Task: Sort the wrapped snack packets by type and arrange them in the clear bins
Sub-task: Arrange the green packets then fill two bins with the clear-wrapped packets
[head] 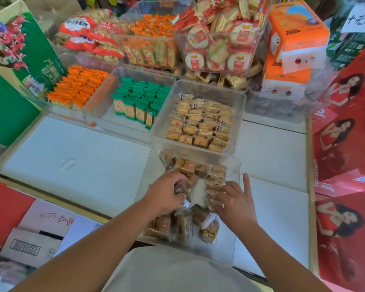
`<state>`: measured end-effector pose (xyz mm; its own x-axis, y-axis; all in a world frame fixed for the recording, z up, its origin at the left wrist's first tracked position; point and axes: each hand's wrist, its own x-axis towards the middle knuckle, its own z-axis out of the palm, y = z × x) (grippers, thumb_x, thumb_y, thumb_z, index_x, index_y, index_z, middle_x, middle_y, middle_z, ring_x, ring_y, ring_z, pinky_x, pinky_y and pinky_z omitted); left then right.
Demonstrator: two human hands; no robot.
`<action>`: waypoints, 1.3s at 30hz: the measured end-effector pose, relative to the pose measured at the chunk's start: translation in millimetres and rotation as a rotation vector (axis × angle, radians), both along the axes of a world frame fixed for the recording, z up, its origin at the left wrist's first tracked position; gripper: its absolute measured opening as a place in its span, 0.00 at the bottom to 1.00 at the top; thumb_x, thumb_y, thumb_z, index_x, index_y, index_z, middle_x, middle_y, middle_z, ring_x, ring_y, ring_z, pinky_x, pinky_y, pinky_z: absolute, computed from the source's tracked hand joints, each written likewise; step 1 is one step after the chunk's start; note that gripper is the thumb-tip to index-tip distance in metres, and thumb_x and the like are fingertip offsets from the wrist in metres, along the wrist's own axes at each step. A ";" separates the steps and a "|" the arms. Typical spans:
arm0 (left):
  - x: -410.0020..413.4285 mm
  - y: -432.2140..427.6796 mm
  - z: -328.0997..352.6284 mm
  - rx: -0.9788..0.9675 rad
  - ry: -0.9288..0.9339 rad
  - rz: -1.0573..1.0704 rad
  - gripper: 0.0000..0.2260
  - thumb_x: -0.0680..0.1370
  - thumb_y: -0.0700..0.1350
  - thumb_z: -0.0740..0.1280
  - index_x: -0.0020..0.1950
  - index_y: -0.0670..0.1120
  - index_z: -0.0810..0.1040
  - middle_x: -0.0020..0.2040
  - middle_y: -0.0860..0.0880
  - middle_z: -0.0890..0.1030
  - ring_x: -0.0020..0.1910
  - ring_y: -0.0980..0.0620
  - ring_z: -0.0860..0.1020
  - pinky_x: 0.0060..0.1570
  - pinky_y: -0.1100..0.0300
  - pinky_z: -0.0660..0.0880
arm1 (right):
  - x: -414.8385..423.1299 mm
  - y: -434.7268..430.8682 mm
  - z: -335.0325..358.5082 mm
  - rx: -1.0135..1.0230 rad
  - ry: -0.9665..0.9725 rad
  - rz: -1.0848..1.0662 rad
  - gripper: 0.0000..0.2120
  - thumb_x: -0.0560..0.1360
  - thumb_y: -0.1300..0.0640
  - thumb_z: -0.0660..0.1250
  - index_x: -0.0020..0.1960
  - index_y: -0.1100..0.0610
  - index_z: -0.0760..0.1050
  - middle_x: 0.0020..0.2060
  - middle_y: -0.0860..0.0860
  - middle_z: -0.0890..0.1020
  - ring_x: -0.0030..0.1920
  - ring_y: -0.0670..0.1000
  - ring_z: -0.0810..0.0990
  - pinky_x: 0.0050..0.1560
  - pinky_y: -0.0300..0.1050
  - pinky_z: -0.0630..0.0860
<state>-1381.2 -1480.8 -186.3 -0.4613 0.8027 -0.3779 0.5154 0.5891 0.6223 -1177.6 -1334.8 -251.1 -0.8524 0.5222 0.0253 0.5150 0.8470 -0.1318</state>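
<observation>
Both hands are seen inside the nearest clear bin (pixel 228 247), which is set at the front of the white tabletop (pixel 72 157). Brown packets (pixel 188 167) are heaped loose in it, and some are stood in a row along its right side. The left hand (pixel 167 193) is curled round a few brown packets mid-pile, gripping them. The right hand (pixel 235 200) is laid on the row with fingers spread, nothing held. Its index finger is stuck out straight toward the bin's right wall. Just behind, a second bin (pixel 168 110) is filled with tan packets (pixel 200 123) in flat rows. Left of it, green packets (pixel 139 104) and orange packets (pixel 78 89) are stood upright in separate bins.
</observation>
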 end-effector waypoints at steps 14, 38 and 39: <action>60.2 20.7 -36.8 -0.101 0.422 -0.693 0.17 0.77 0.53 0.69 0.60 0.44 0.79 0.57 0.47 0.80 0.59 0.45 0.75 0.65 0.51 0.70 | -3.2 2.9 -11.2 -0.058 0.156 -0.005 0.09 0.64 0.53 0.82 0.41 0.52 0.85 0.40 0.47 0.82 0.48 0.53 0.81 0.78 0.61 0.59; 30.8 -0.5 -52.0 0.130 0.288 -0.451 0.10 0.81 0.45 0.64 0.51 0.48 0.86 0.50 0.54 0.80 0.53 0.54 0.73 0.56 0.52 0.76 | -7.4 -36.0 19.9 -0.002 -0.374 0.102 0.12 0.69 0.37 0.73 0.52 0.36 0.83 0.54 0.47 0.83 0.60 0.54 0.81 0.74 0.77 0.37; 30.6 -2.5 -50.6 0.152 0.301 -0.444 0.10 0.81 0.45 0.64 0.51 0.48 0.85 0.50 0.54 0.80 0.53 0.54 0.73 0.55 0.53 0.76 | -8.7 -36.5 20.8 0.031 -0.420 0.123 0.13 0.71 0.37 0.72 0.55 0.35 0.82 0.58 0.48 0.81 0.63 0.55 0.79 0.72 0.79 0.36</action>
<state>-1350.5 -1483.3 -237.0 -0.1359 0.9798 -0.1464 0.8621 0.1898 0.4699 -1186.3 -1371.4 -230.3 -0.8480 0.4204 -0.3227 0.4134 0.9057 0.0935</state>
